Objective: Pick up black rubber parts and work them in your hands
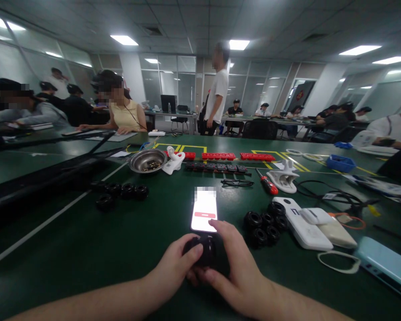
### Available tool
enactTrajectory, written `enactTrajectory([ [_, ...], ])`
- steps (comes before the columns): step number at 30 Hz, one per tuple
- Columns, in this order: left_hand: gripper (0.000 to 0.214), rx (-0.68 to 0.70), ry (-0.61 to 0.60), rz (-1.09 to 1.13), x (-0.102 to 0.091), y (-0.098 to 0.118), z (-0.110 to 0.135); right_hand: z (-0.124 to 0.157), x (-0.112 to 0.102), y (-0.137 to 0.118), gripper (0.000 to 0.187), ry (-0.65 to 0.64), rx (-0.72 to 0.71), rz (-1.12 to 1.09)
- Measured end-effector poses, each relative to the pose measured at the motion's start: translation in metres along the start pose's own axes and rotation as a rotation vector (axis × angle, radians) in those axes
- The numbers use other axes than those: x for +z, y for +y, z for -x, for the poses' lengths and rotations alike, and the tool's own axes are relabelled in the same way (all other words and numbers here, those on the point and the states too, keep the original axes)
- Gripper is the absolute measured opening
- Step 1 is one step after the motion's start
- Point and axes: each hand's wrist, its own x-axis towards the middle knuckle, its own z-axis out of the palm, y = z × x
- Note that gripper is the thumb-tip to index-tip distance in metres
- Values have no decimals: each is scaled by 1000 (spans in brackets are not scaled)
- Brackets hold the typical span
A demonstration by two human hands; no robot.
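Low in the middle of the head view, my left hand [183,261] is closed around a shiny black ring-shaped part [207,249], its thumb lying across the top. My right hand [239,263] is beside the part on the right, thumb and index finger spread apart. The index fingertip overlaps the lower edge of a lit phone [203,209] lying just beyond; I cannot tell whether it touches the screen. Similar black ring parts [265,223] are grouped to the right, and several more black parts [128,191] sit to the left.
Farther back are a metal bowl [147,161] with small pieces, red trays [218,156], a black strip of parts [217,168], a screwdriver [269,183] and white stands [173,161]. White devices [304,223] and a light-blue box [387,263] lie right. People work around the room.
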Motion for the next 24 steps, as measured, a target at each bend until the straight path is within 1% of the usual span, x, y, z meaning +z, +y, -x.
enactTrajectory([
  [2, 53, 38, -10, -28, -1, -2, 0, -1, 1, 2, 43, 28, 79, -30],
  [3, 54, 58, -19, -46, -1, -3, 0, -2, 0, 2, 34, 26, 92, -39],
  [5, 58, 69, -34, -65, -1, -5, 0, -5, 0, 1, 23, 2, 57, -50],
  [6, 60, 58, -35, -62, 0, -4, -1, -6, -1, 0, 22, -10, 11, -55],
  [9, 57, 3, -11, -37, 1, -2, -1, -6, -2, -3, 32, -44, -137, -61],
  [11, 50, -2, -1, -34, 1, 1, -1, -3, -2, -3, 40, -49, -183, -63],
  [13, 44, 11, 6, -29, 0, 2, 0, -1, 0, -1, 45, -7, -130, -64],
  [15, 43, 17, 16, -25, 0, 2, 0, 0, 2, 2, 46, 55, 2, -53],
  [17, 43, 10, 26, -29, 0, 2, 1, -2, 3, 5, 35, 66, 125, -45],
  [19, 45, 22, 34, -31, 0, 1, 1, -5, 3, 6, 24, 25, 151, -55],
  [21, 50, 17, 33, -18, 0, 1, 1, -8, 1, 4, 21, -5, 82, -66],
  [24, 53, -31, 37, 19, 0, 3, 0, -8, -2, 1, 30, -10, -58, -58],
])
